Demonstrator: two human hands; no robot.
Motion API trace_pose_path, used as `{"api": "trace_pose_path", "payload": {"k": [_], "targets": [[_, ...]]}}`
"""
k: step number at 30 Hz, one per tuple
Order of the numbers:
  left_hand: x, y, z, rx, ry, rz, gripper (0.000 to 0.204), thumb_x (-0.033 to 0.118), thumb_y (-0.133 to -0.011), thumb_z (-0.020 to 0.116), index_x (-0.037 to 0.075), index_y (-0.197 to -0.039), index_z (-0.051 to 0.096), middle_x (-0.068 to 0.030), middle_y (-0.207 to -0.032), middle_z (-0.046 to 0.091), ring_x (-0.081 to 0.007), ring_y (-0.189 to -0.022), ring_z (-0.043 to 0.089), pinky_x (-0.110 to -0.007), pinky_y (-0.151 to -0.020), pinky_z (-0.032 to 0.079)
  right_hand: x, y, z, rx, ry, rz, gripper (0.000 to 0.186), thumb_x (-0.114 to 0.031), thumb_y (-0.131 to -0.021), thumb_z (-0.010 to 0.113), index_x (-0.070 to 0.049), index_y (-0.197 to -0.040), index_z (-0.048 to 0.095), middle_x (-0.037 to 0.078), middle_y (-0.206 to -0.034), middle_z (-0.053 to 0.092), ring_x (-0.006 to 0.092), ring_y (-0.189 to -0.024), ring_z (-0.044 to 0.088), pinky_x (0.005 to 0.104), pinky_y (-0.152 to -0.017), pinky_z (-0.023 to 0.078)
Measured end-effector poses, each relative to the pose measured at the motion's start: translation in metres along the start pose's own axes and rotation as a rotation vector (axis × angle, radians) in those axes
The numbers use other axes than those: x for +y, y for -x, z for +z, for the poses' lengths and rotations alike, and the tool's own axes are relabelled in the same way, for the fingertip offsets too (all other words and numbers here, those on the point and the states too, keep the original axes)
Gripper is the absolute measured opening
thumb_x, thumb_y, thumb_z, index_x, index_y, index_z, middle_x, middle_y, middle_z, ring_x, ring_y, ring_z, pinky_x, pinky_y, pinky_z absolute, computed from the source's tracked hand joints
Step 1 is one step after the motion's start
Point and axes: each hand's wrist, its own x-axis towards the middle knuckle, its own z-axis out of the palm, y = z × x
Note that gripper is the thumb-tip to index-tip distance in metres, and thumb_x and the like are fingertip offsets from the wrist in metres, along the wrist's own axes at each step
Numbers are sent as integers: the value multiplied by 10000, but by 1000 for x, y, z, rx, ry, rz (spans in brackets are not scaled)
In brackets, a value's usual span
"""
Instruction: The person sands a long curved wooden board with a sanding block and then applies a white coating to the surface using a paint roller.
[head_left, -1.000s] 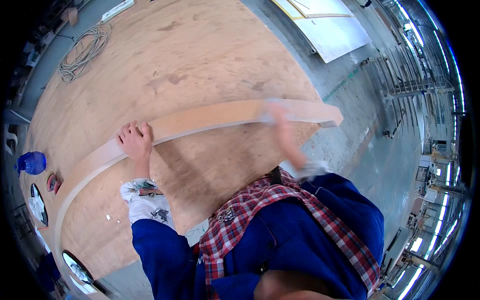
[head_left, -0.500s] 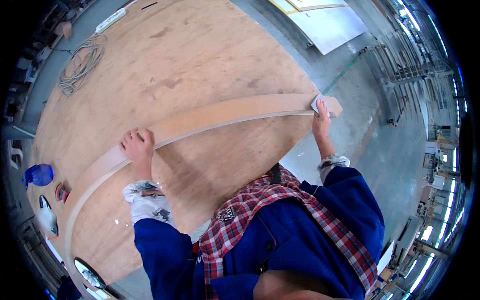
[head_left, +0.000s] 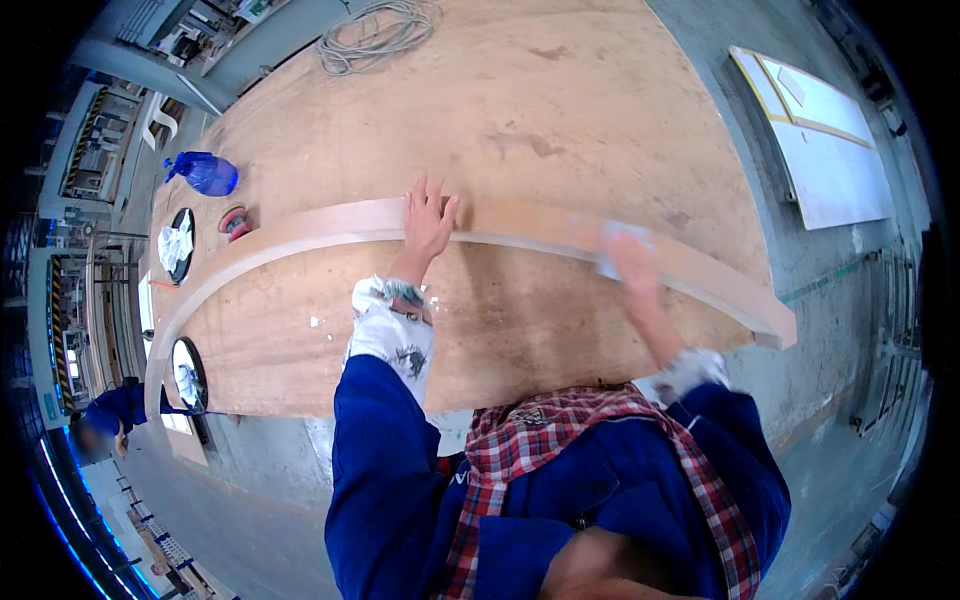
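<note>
A long curved wooden piece point(head_left: 350, 220), shaped like an arch with a pale edge, lies across the large wooden tabletop. My left hand point(head_left: 430, 222) rests on its upper face near the middle, fingers stretched out and holding nothing. Farther right along the curve, my right hand point(head_left: 640, 280) is smeared by motion. Under its fingers is a light grey piece of sandpaper point(head_left: 612, 240), pressed on the wood. How the fingers wrap round it is blurred.
On the table's left are a blue spray bottle point(head_left: 208, 174), a small red round object point(head_left: 235, 222) and two black-rimmed oval objects with white cloth-like material point(head_left: 175, 245). Coiled cable point(head_left: 375, 35) lies at the far edge. White panels point(head_left: 830, 150) stand right; another person point(head_left: 112, 410) is at left.
My right hand has slid with the sandpaper from the curved piece's right end toward its middle. My left hand stays near the same spot, its fingers straighter. The view has turned left.
</note>
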Motion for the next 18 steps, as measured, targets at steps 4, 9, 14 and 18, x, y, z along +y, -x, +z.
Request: {"api": "trace_pose_path", "payload": {"k": [4, 9, 14, 18], "targets": [[-76, 9, -32, 18, -64, -112, 499, 389, -873, 403, 60, -1247, 413, -206, -1305, 350, -340, -1229, 293, -463, -1022, 194, 72, 93, -79, 60, 199, 377, 484, 11, -814, 426, -55, -1290, 368, 174, -1328, 354, 308, -1244, 317, 392, -1050, 199], [-231, 5, -77, -16, -354, -243, 521, 404, -887, 345, 51, -1268, 381, -184, -1328, 336, -320, -1261, 258, -468, -1044, 145, 29, 62, -38, 151, 209, 677, 435, -4, -833, 445, -39, -1264, 397, 171, -1312, 379, 288, -1237, 330, 377, -1048, 209], [-249, 12, -72, -1, -349, -241, 499, 382, -895, 322, 54, -1267, 370, -158, -1339, 324, -307, -1284, 213, -493, -1041, 121, -134, -74, 120, 168, -60, 428, 393, -109, -888, 364, -63, -1278, 383, 123, -1345, 342, 262, -1267, 273, 377, -1050, 183], [-224, -2, -73, 33, -328, -193, 474, 369, -891, 326, 58, -1242, 393, -145, -1316, 358, -309, -1269, 240, -493, -1031, 142, -218, -156, 258, 69, -29, 209, 421, -135, -887, 298, -76, -1302, 336, 139, -1346, 322, 280, -1273, 253, 413, -1059, 164]]}}
